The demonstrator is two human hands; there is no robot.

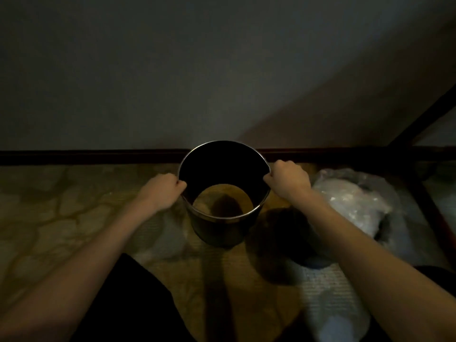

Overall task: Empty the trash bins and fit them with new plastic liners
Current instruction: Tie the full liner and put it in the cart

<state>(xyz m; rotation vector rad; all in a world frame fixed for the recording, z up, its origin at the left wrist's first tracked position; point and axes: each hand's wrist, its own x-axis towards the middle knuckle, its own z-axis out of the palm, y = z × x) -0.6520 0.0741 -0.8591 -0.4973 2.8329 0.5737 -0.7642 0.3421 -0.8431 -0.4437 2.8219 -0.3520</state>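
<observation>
The bin (217, 228) is being held by its rim at two opposite points. The left hand (162, 191) is being closed over the rim's left edge, and the right hand (287, 180) is being closed over the right edge, with the fingers of both curled round the metal lip. The bin is thus being kept directly between the two hands, its open mouth turned up towards the head camera. Its inside is being shown as dark walls and a bare tan bottom, with no trash seen. In this dim light it cannot be told whether a thin clear liner is already being stretched over the lip.

The emptying of this bin is judged as done, and the lining step is being reached. Just beyond the right hand, on the floor (49, 206), a crumpled clear plastic bag (352, 201) is lying. For the next move, a fresh liner is being called for: it must be opened, pushed down inside, and folded evenly over the rim.
</observation>
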